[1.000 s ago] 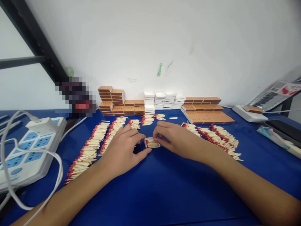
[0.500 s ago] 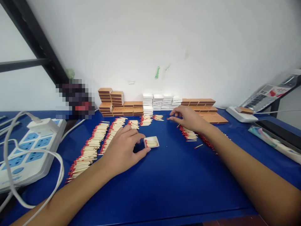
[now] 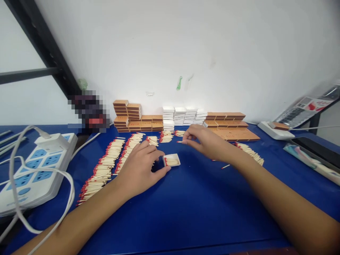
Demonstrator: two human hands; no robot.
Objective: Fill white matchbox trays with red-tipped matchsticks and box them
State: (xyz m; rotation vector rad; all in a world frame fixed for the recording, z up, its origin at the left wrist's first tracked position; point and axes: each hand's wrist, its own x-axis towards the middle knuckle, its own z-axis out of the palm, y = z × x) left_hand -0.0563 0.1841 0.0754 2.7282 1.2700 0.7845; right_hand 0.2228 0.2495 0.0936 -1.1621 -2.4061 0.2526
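Note:
My left hand point(image 3: 141, 162) rests on the table with thumb and fingers around the left end of a small white matchbox tray point(image 3: 176, 156). Inside that tray lie several red-tipped matches point(image 3: 171, 162). Just beyond and to the right of the tray, my right hand point(image 3: 203, 142) pinches a match point(image 3: 179, 142), its red head pointing left. Long rows of loose matches point(image 3: 99, 173) spread to the left, partly behind my left hand. More matches point(image 3: 249, 152) lie to the right, partly covered by my right forearm.
Brown matchbox sleeves point(image 3: 146, 126) and white trays point(image 3: 168, 116) are stacked along the wall, with more brown sleeves point(image 3: 228, 133) on the right. A power strip point(image 3: 57, 170) with white cables point(image 3: 70, 198) stands at left. A dark phone-like object point(image 3: 316, 150) lies far right.
My right hand has moved left and nearer, carrying the pinched match from the right-hand pile toward the tray. My left hand stays at the tray. The view has shifted slightly.

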